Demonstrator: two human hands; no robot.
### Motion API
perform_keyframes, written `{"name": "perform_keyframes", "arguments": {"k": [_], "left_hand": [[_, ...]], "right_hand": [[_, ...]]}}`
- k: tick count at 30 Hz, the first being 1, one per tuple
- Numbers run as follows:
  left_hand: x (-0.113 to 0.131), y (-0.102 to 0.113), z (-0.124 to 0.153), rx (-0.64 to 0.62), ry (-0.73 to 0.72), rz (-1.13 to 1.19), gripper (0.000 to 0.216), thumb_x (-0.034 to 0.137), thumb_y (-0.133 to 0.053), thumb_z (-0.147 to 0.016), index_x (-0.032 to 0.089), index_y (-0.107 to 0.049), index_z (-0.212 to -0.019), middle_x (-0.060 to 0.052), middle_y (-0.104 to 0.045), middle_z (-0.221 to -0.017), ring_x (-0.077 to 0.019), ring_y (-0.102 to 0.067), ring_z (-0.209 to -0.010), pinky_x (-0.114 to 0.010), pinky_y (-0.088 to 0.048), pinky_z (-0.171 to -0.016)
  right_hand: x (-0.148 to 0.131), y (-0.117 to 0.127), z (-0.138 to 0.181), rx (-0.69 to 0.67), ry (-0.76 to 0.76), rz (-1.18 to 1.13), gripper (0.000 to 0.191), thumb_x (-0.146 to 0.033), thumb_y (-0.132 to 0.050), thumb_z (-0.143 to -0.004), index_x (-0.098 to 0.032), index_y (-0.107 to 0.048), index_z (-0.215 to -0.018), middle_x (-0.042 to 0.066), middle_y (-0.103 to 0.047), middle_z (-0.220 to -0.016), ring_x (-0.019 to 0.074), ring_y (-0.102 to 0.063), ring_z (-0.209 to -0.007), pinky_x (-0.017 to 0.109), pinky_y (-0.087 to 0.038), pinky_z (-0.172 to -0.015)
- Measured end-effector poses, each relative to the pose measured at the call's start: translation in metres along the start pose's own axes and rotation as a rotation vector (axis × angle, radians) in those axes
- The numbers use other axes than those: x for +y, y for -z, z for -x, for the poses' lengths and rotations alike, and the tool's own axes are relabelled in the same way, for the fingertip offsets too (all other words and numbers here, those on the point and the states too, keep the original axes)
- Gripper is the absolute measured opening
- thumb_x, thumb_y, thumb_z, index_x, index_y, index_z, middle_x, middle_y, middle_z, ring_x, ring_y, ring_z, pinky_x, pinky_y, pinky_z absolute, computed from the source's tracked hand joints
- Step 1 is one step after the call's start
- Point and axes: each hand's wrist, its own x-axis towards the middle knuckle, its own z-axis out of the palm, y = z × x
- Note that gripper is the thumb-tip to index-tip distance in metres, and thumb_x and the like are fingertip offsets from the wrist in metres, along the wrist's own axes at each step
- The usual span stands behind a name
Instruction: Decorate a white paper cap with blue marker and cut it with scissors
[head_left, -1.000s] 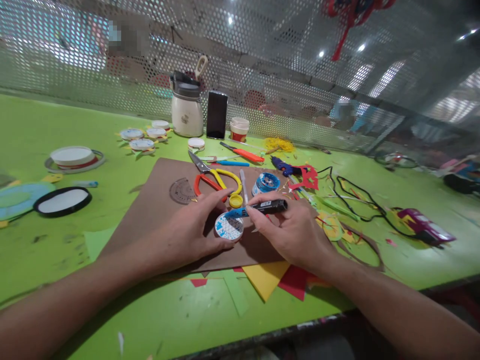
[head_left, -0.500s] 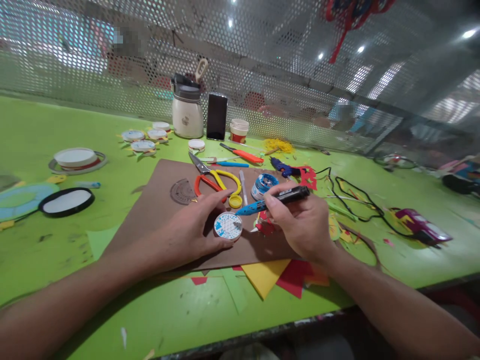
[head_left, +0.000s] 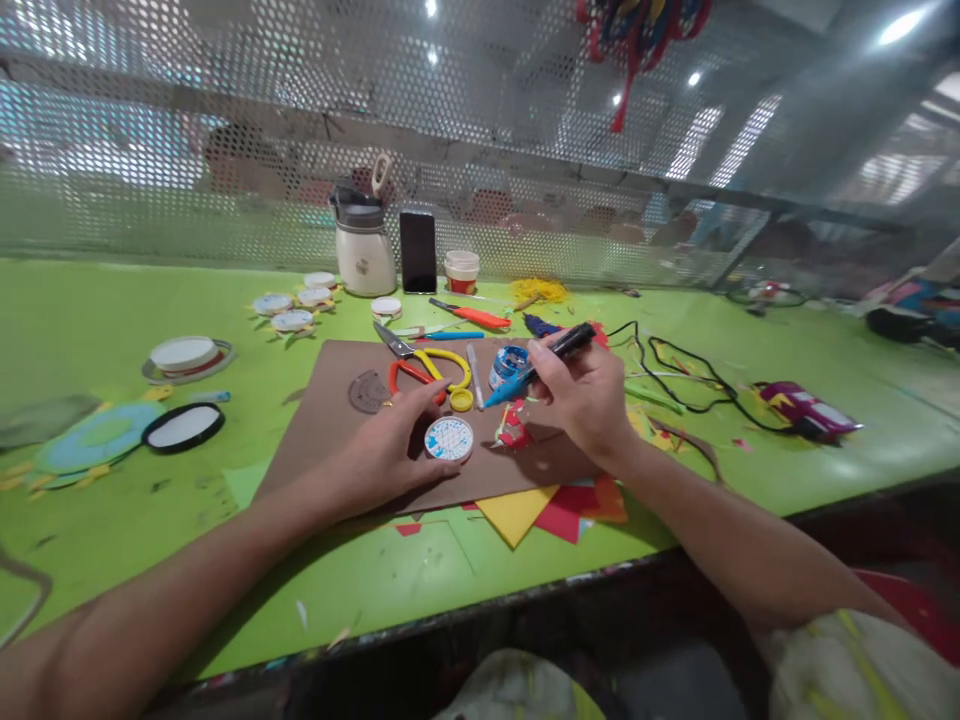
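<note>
A small round white lid (head_left: 448,440), speckled with blue paint and crossed by thin grid lines, lies on the brown board (head_left: 315,420). My left hand (head_left: 394,440) curves around its left side, the thumb at the near edge. In my right hand (head_left: 589,395) is a black marker (head_left: 564,346), its lower end smeared blue and pointing down-left, apart from the lid. Just behind that tip stands an open paint jar (head_left: 510,362) with blue paint inside. Scissors (head_left: 427,362) with red and yellow handles, a small yellow cap (head_left: 461,400) and a white pen (head_left: 475,376) lie beyond the lid.
A white jug (head_left: 365,255), a phone (head_left: 418,252) and a white-and-red tub (head_left: 462,272) line the mesh screen. Several decorated lids (head_left: 292,322) sit at left. A glue gun's black cable (head_left: 720,395) winds right. Coloured paper (head_left: 517,512) pokes out under the board.
The marker's blue end has moved away from the lid, up and right toward the paint jar. My left hand stays at the lid. The camera view has shifted.
</note>
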Motion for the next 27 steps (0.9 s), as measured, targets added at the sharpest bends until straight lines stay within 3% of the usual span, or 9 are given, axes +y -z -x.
{"name": "perform_keyframes", "arguments": {"k": [10,18,27], "left_hand": [[0.004,0.003,-0.001,-0.045,-0.021,-0.012,0.090,0.047,-0.076,-0.075,0.015,-0.039,-0.151,-0.018,-0.066,-0.136,-0.0347,-0.065,-0.122,-0.051,-0.049,-0.106],[-0.005,0.002,-0.005,-0.053,-0.005,0.027,0.093,0.049,-0.073,-0.076,0.019,-0.034,-0.156,-0.015,-0.068,-0.134,-0.0354,-0.064,-0.122,-0.052,-0.050,-0.105],[-0.013,-0.001,-0.004,0.008,0.047,0.034,0.101,0.053,-0.078,-0.071,0.019,-0.036,-0.156,-0.015,-0.066,-0.135,-0.0356,-0.065,-0.121,-0.049,-0.052,-0.102]], "right_hand": [[0.002,0.008,-0.017,0.104,-0.015,-0.045,0.031,-0.046,-0.073,-0.082,-0.021,-0.059,-0.072,-0.007,-0.054,-0.051,0.0085,-0.051,-0.043,0.021,-0.042,-0.043],[0.006,0.017,-0.034,0.183,-0.074,-0.016,0.045,-0.059,-0.073,-0.081,-0.022,-0.053,-0.064,-0.010,-0.044,-0.044,0.0075,-0.042,-0.038,0.021,-0.035,-0.039],[0.026,0.026,-0.050,0.228,-0.144,0.014,0.044,-0.056,-0.072,-0.080,-0.022,-0.053,-0.060,-0.007,-0.050,-0.042,0.0092,-0.047,-0.038,0.022,-0.037,-0.040]]}}
